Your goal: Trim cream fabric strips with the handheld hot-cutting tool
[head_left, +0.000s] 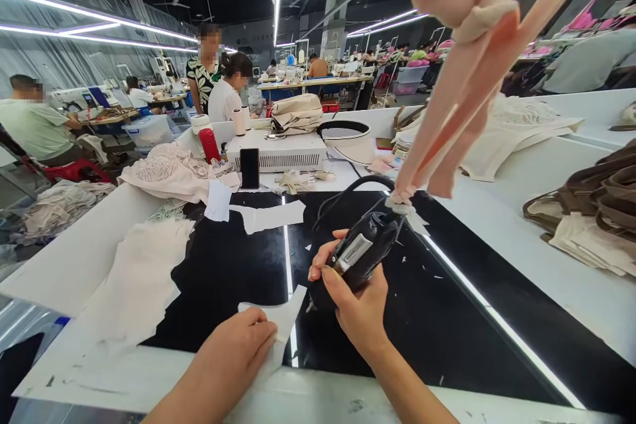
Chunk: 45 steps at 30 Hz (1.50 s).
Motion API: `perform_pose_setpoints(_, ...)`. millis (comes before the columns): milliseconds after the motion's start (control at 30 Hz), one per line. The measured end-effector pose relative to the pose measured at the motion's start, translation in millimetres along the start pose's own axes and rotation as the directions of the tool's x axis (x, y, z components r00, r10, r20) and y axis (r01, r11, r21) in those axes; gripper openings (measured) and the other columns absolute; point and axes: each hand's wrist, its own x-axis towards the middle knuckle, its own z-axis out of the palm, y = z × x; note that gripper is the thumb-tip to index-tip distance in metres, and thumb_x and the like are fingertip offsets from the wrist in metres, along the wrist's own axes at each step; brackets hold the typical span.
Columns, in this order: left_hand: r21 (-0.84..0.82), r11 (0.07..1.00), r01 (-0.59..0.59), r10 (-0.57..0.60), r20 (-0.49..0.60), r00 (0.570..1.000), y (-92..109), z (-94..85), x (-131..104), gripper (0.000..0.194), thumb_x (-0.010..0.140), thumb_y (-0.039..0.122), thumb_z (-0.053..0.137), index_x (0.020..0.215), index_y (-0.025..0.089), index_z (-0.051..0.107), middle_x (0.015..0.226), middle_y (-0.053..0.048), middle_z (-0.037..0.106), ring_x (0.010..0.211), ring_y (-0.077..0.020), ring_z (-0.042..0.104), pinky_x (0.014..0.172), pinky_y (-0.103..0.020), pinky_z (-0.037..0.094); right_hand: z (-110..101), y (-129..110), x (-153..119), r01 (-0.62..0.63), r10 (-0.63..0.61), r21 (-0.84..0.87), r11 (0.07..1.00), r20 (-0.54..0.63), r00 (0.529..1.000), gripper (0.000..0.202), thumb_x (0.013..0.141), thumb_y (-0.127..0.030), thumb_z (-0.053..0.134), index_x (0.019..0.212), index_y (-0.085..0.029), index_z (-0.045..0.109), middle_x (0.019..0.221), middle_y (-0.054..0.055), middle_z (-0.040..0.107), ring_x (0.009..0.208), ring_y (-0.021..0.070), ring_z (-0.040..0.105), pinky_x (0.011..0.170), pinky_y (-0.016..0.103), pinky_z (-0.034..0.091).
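left hand (243, 338) presses the white piece (289, 311), grip unclear, likely steadying it; right hand (364, 308) clasps the black tool (373, 238), perhaps for control.

Head-height view, facing forward and down, worktop (447, 331) close, distant detail perhaps indistinct

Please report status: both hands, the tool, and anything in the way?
Right hand gripping black tool. Left hand on white piece, tool's lower end near it. Possibly in the way: pink cloth hanging at tool's upper end.
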Motion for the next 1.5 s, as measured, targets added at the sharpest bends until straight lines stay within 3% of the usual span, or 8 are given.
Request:
perform_pose_setpoints(133, 0.088, 0.995, -0.056, 0.053, 0.042, 0.998, 0, -15.6, 22, 0.017, 0.098, 0.011, 0.060, 0.111, 0.020, 0.065, 0.107, -0.004, 0.069, 0.098, -0.0226, 0.070, 0.087, -0.038, 0.060, 1, 3, 1, 0.009, -0.009, -0.003, 1.000, -0.009, 1.000, 0.034, 0.081, -0.022, 0.076, 0.111, -0.028, 0.059, 0.077, -0.005, 0.067, 0.057, 0.0112, 0.062, 0.057, 0.027, 0.056)
perform_pose_setpoints(233, -0.003, 0.975, -0.220, 0.220, 0.068, 0.973, -7, -23.7, 43, 0.033, 0.090, 0.010, 0.074, 0.118, 0.020, 0.060, 0.129, -0.006, 0.066, 0.128, -0.0250, 0.059, 0.109, -0.041, 0.052, 2, 4, 1, -0.007, 0.006, -0.021, 1.000, -0.014, 1.000, 0.034, 0.081, -0.024, 0.075, 0.111, -0.028, 0.058, 0.078, -0.005, 0.067, 0.057, 0.0118, 0.062, 0.058, 0.028, 0.056)
perform_pose_setpoints(367, -0.107, 0.949, -0.296, 0.311, 0.178, 0.933, -21, -23.0, 62, 0.044, 0.085, 0.021, 0.083, 0.121, 0.023, 0.058, 0.138, -0.007, 0.063, 0.146, -0.0272, 0.044, 0.121, -0.050, 0.039, 5, 5, -2, -0.031, 0.029, -0.051, 0.998, -0.033, 0.999, 0.033, 0.081, -0.025, 0.073, 0.110, -0.027, 0.058, 0.078, -0.004, 0.066, 0.059, 0.0130, 0.062, 0.060, 0.030, 0.057)
perform_pose_setpoints(533, -0.117, 0.948, -0.296, 0.316, 0.242, 0.917, -35, -16.8, 63, 0.046, 0.084, 0.031, 0.084, 0.123, 0.024, 0.060, 0.139, -0.009, 0.063, 0.150, -0.0307, 0.037, 0.123, -0.066, 0.026, 13, 4, -6, -0.075, 0.075, -0.011, 0.997, 0.004, 0.997, 0.026, 0.081, -0.027, 0.074, 0.100, -0.026, 0.056, 0.075, -0.004, 0.065, 0.054, 0.0126, 0.060, 0.052, 0.028, 0.054)
perform_pose_setpoints(667, -0.113, 0.951, -0.288, 0.308, 0.241, 0.920, -40, -17.7, 61, 0.049, 0.083, 0.031, 0.084, 0.126, 0.026, 0.060, 0.137, -0.007, 0.064, 0.152, -0.0311, 0.033, 0.121, -0.070, 0.021, 18, 7, -6, -0.081, 0.081, -0.017, 0.997, 0.009, 0.997, 0.029, 0.079, -0.030, 0.075, 0.100, -0.026, 0.056, 0.075, -0.004, 0.064, 0.056, 0.0135, 0.061, 0.056, 0.030, 0.056)
perform_pose_setpoints(1133, -0.043, 0.957, -0.288, 0.290, 0.224, 0.930, -44, -16.5, 57, 0.049, 0.082, 0.034, 0.085, 0.125, 0.026, 0.062, 0.143, -0.009, 0.060, 0.151, -0.0346, 0.035, 0.120, -0.074, 0.018, 20, 7, -4, -0.075, 0.073, -0.066, 0.995, -0.035, 0.997, 0.027, 0.077, -0.029, 0.074, 0.097, -0.026, 0.056, 0.076, -0.003, 0.064, 0.061, 0.0146, 0.060, 0.057, 0.030, 0.054)
perform_pose_setpoints(1333, -0.054, 0.948, -0.315, 0.319, 0.213, 0.924, -44, -18.2, 57, 0.057, 0.084, 0.032, 0.084, 0.134, 0.028, 0.059, 0.140, -0.008, 0.063, 0.152, -0.0328, 0.033, 0.121, -0.072, 0.017, 24, 11, -6, -0.051, 0.050, -0.062, 0.997, -0.013, 0.999, 0.025, 0.077, -0.029, 0.074, 0.095, -0.026, 0.057, 0.076, -0.004, 0.064, 0.060, 0.0142, 0.060, 0.059, 0.030, 0.055)
perform_pose_setpoints(1500, -0.064, 0.933, -0.354, 0.360, 0.197, 0.912, -41, -21.8, 59, 0.069, 0.083, 0.030, 0.085, 0.144, 0.031, 0.053, 0.149, -0.011, 0.056, 0.150, -0.0321, 0.038, 0.121, -0.068, 0.022, 29, 11, -8, -0.046, 0.046, -0.062, 0.997, -0.002, 0.999, 0.024, 0.076, -0.027, 0.074, 0.092, -0.026, 0.056, 0.076, -0.004, 0.065, 0.059, 0.0130, 0.059, 0.060, 0.030, 0.055)
